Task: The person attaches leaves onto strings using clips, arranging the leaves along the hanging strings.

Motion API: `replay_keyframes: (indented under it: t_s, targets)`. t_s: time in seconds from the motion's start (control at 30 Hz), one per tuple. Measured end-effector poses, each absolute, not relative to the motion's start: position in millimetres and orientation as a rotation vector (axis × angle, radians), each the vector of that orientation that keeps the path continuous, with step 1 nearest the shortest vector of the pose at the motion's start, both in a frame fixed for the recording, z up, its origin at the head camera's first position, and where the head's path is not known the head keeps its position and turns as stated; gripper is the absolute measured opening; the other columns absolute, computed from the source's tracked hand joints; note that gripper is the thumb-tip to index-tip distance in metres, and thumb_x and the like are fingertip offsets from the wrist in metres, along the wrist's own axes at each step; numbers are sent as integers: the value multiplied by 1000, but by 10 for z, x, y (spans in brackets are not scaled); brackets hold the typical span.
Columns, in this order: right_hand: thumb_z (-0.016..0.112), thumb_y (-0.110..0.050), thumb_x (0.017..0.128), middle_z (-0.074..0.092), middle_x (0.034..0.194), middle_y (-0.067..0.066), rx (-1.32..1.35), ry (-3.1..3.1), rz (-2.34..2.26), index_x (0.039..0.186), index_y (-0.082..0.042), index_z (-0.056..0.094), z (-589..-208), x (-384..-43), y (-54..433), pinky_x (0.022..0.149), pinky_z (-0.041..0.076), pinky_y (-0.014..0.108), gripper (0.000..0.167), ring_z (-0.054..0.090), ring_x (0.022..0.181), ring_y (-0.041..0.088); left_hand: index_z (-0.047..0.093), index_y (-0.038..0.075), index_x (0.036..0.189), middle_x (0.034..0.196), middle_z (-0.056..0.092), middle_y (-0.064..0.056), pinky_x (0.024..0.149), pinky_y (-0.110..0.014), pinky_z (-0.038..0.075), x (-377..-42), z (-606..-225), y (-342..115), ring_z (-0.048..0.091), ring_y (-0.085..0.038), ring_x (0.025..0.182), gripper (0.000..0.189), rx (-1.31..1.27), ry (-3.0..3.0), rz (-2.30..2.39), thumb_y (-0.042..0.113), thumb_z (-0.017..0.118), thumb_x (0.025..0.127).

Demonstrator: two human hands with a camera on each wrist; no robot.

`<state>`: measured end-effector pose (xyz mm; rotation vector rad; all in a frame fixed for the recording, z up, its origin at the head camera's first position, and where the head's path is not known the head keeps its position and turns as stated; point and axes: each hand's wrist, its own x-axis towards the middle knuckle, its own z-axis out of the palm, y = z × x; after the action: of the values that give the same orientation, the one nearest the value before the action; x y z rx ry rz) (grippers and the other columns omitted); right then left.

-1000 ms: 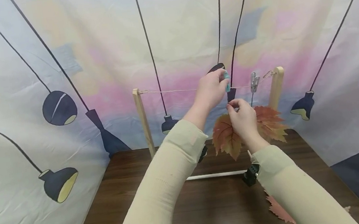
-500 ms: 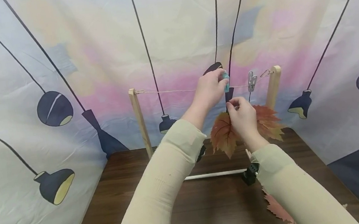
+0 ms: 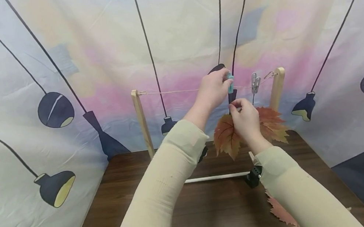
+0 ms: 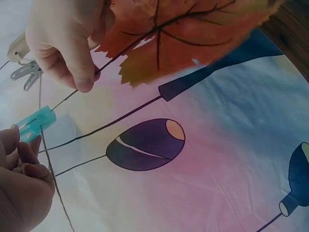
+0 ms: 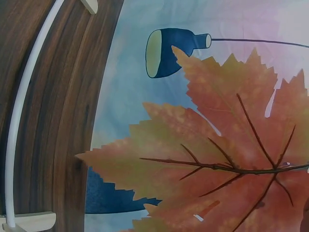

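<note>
My left hand [image 3: 213, 91] pinches a turquoise clothespin [image 3: 230, 83] at the string [image 3: 169, 92]. Just below it, my right hand [image 3: 247, 119] pinches the thin stem of an orange-red maple leaf [image 3: 227, 136], which hangs under the fingers. In the left wrist view the stem runs up to the end of the turquoise clothespin [image 4: 37, 122]; whether it is clamped there I cannot tell. The leaf [image 5: 241, 164] spreads across the right wrist view, where the right hand is barely visible at the edge.
A grey clothespin [image 3: 255, 82] on the string holds a second maple leaf [image 3: 271, 122] at the right. Wooden posts [image 3: 143, 125] carry the string. A white rod [image 3: 217, 177] crosses low over the brown table [image 3: 212, 214]. Another leaf [image 3: 282, 210] lies by the right sleeve.
The head view has shifted slightly. Both hands keep their places, the left on the turquoise clothespin and the right on the leaf stem.
</note>
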<state>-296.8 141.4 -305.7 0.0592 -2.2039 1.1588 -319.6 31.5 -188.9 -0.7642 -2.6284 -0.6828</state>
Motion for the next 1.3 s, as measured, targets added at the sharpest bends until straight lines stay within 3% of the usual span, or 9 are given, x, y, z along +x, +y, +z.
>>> replay_keyframes:
  t_s: [0.43,0.87,1.13,1.3]
  targets:
    - [53,-24,96,58,103,14,43,-2269,1167,108,-2,57,-3100,-2963,1435,80,45,43,24,56,93,29,56,12,126,114,63,0,84,-25,45,-3211,-1865,326,58,-12,100,31,-738,-2643,-721,24,51,97]
    - [54,-25,96,57,101,13,72,-2253,1153,107,-2,57,-3083,-2960,1425,76,46,43,25,56,89,29,55,14,129,116,63,1,83,-25,45,-3217,-1846,308,58,-11,100,34,-728,-2664,-704,26,51,98]
    - [54,-24,96,58,102,14,51,-2230,1194,107,-2,57,-3054,-2971,1374,80,46,43,24,57,93,29,58,14,122,108,63,3,82,-25,44,-3210,-1875,281,57,-11,94,29,-749,-2689,-678,26,52,97]
    - [55,-22,96,59,100,15,55,-2225,1190,105,-1,57,-3048,-2987,1363,78,47,42,23,59,90,29,55,13,127,116,61,0,86,-26,44,-3199,-1887,270,57,-12,101,33,-733,-2725,-679,27,51,97]
